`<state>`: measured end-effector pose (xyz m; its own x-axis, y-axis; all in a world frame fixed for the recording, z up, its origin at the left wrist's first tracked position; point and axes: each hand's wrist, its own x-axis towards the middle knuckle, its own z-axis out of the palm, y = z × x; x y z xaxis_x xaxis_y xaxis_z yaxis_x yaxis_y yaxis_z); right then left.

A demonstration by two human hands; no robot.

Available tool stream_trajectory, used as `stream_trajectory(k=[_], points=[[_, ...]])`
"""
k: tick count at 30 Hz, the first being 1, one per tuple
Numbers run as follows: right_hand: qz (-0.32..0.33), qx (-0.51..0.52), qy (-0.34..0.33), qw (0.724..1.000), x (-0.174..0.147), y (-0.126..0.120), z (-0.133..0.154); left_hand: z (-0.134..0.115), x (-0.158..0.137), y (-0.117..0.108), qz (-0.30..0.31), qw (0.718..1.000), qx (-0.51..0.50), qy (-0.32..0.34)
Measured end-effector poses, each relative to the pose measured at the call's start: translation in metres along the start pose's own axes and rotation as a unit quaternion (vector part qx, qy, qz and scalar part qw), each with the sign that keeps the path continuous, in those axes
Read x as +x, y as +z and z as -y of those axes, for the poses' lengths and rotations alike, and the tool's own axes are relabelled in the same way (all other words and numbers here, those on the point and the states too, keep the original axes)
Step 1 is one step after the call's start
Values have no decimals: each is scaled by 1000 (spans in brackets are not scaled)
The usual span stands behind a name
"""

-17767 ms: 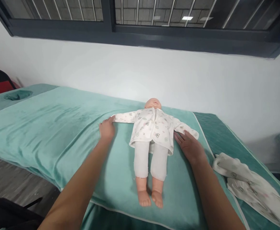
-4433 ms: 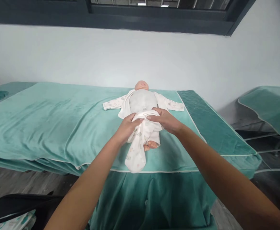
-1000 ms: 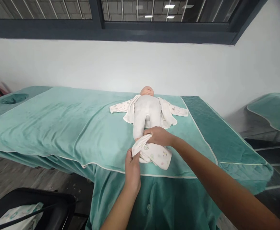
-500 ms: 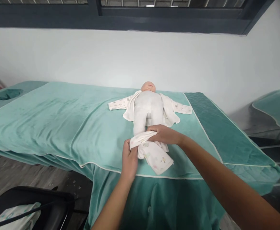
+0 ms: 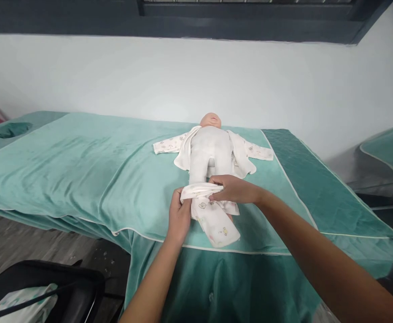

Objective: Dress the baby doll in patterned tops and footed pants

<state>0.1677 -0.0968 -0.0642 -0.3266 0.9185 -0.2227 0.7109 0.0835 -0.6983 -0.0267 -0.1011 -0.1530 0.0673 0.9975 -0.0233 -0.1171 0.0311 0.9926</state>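
"Pants point(image 5: 214, 217) are lying where, exactly?"

"Between the hands: they're sitting at three o'clock from the left hand point(image 5: 179, 217) and eight o'clock from the right hand point(image 5: 235, 189)."

"Are both hands gripping?"

"Yes. The left is clasping the waistband point(image 5: 199, 190) at its nine o'clock end, the right is pinching it at three."

"And the doll point(image 5: 211, 143)?"

"It's lying on its back on the bed point(image 5: 132, 170) at twelve o'clock, legs stretching toward the waistband. Whether they're going inside, I can't tell."

White animal-printed trousers point(image 5: 218, 224), white printed jacket point(image 5: 184, 151), pale-green sheet point(image 5: 125, 170)
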Motion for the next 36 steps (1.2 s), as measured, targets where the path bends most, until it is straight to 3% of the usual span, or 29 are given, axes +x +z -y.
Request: stream_trajectory(k=[16,22,29,36], points=[[-54,-97,3,994,17,3,-1,-6,25,-3,9,1000,-19,-5],[-59,-53,12,997,20,1,-1,-4,39,-3,23,999,-30,-10],[-91,12,12,996,24,0,-3,-1,61,0,72,996,-21,51],[-118,45,42,991,27,2,-8,-4,84,12,66,992,37,101]])
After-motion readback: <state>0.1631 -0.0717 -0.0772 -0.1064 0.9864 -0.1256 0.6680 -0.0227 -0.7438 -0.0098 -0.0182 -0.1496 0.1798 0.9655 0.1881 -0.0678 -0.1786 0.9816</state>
